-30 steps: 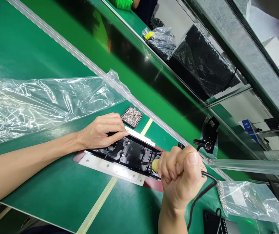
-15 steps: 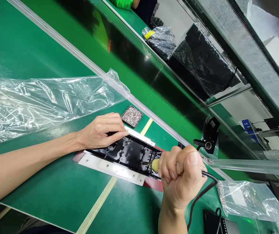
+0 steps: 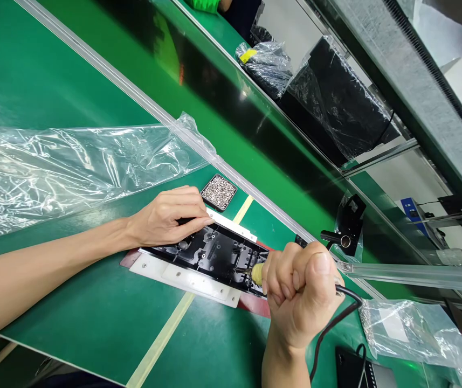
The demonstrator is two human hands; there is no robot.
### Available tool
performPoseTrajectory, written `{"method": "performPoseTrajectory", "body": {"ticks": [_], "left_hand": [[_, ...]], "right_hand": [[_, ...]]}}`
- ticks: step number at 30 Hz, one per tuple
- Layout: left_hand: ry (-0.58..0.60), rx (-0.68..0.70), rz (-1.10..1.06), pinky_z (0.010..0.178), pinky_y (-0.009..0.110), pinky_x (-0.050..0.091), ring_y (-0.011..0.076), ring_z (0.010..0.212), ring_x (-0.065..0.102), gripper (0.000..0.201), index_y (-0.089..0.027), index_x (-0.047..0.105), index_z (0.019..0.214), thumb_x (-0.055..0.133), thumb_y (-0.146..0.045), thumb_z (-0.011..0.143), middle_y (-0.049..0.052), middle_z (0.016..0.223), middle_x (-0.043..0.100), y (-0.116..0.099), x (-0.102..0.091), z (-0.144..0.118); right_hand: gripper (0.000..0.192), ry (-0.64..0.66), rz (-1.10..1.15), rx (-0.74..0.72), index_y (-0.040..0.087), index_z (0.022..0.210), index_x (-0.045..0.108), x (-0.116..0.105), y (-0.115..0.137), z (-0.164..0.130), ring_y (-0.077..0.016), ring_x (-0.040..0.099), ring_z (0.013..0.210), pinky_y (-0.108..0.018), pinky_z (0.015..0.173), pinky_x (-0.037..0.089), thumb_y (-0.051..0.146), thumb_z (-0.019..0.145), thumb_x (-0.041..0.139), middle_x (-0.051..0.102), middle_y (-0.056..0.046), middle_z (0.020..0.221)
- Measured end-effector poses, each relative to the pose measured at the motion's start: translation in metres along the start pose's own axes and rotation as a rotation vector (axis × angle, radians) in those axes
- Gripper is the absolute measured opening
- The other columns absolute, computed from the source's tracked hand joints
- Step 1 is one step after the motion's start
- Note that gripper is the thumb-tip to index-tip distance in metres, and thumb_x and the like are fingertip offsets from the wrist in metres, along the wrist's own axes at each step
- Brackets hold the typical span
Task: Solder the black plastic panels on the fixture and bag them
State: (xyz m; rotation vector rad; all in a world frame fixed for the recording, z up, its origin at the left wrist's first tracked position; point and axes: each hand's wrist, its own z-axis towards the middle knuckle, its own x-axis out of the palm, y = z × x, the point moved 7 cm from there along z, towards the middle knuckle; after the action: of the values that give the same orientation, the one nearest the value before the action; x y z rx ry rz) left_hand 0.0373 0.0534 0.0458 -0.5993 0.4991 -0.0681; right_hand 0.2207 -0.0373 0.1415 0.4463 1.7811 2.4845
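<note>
A long black plastic housing [image 3: 214, 253] lies open side up between white fixture blocks [image 3: 190, 280] on a red base. My left hand [image 3: 172, 215] lies across its left end, fingers curled together and thumb tip at the far rim. What sits under the fingers is partly hidden. Wrapped in a fist, my right hand [image 3: 301, 285] grips a soldering iron [image 3: 257, 274] by its yellow handle. Its metal tip points left and reaches down into the right part of the housing. A black cable [image 3: 330, 323] trails from the handle's back end.
A black tray [image 3: 219, 192] of small metal inserts stands behind the housing. Clear plastic film [image 3: 73, 172] covers the bench at left. A metal rail [image 3: 133, 97] runs behind. At right are a plastic bag [image 3: 412, 328], a black device [image 3: 360, 366] and a crossing bar [image 3: 412, 275].
Both hands, the iron and the housing keep the same places. Only the camera's view has shifted very slightly.
</note>
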Motion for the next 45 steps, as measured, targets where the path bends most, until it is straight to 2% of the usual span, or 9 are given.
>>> {"method": "performPoseTrajectory", "body": {"ticks": [45], "left_hand": [[0.005,0.033,0.006,0.078,0.035,0.053,0.0175,0.08,0.066,0.007,-0.018,0.073,0.093,0.072,-0.012,0.097,0.003,0.085,0.075,-0.0016,-0.0002,-0.0001]], "right_hand": [[0.048,0.002,0.024,0.005,0.02,0.059,0.035,0.0016,0.0012,0.0006,-0.0036,0.023,0.035,-0.015,0.034,0.028,0.032,0.103,0.052,0.028,0.009,0.046]]}}
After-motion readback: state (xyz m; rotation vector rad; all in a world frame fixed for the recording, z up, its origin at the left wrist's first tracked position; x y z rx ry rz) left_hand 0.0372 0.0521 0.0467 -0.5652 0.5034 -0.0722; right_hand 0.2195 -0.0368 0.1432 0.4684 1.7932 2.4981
